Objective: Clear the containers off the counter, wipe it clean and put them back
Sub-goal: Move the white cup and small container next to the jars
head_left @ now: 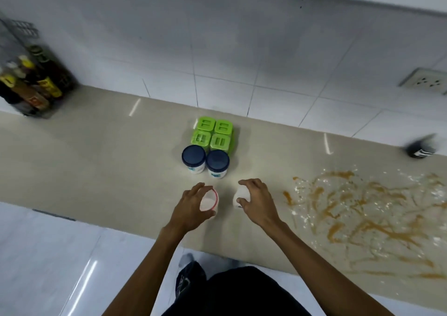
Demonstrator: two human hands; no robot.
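Two small white containers stand near the front of the beige counter (96, 170). My left hand (191, 207) grips the one with a red rim (211, 201) from above. My right hand (257, 201) grips the plain white one (240, 194), fingers curled over its top. Just behind them stand two white jars with dark blue lids, one on the left (193, 158) and one on the right (218, 163). Behind those sits a block of several green-lidded boxes (212, 134). An orange and white smear (367, 214) covers the counter to the right.
A wire rack of dark bottles (31, 83) stands at the far left by the tiled wall. A dark blurred object (422, 147) lies at the right edge. A wall socket (423, 81) is on the right. White floor lies below the counter's front edge.
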